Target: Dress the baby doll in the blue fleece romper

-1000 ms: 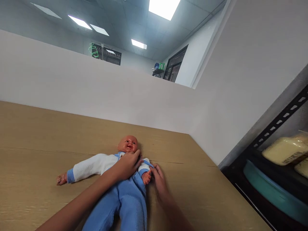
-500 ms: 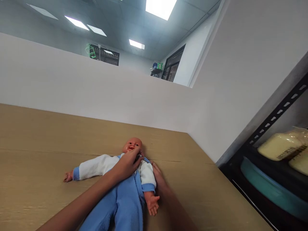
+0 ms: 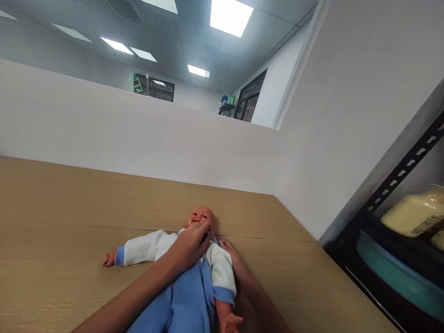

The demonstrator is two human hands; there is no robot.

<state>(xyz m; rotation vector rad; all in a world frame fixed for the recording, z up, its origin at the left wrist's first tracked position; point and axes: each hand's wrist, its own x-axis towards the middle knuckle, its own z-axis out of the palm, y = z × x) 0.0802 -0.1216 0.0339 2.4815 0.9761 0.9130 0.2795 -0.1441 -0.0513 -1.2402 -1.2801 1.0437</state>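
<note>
A baby doll (image 3: 189,296) in a blue and white outfit lies face up on the brown tabletop, its head away from me. One doll arm stretches out to the left; the other hangs down along its right side. Across the chest, my left hand (image 3: 192,243) is closed at the collar just below the doll's mouth, covering the neck. My right hand (image 3: 237,263) curls around the shoulder of the white sleeve (image 3: 222,266) on the right. Some of its fingertips are hidden behind that sleeve. The doll's lower legs fall outside the view.
The brown tabletop (image 3: 69,199) runs back to a low white partition (image 3: 138,134). On the right, a black slotted rack (image 3: 395,180) holds a teal basin (image 3: 395,268) and a pale yellow package (image 3: 412,215).
The view has shifted slightly, so the doll and both hands appear lower and further right. The right fingers now show more over the top of the doll's shoulder.
</note>
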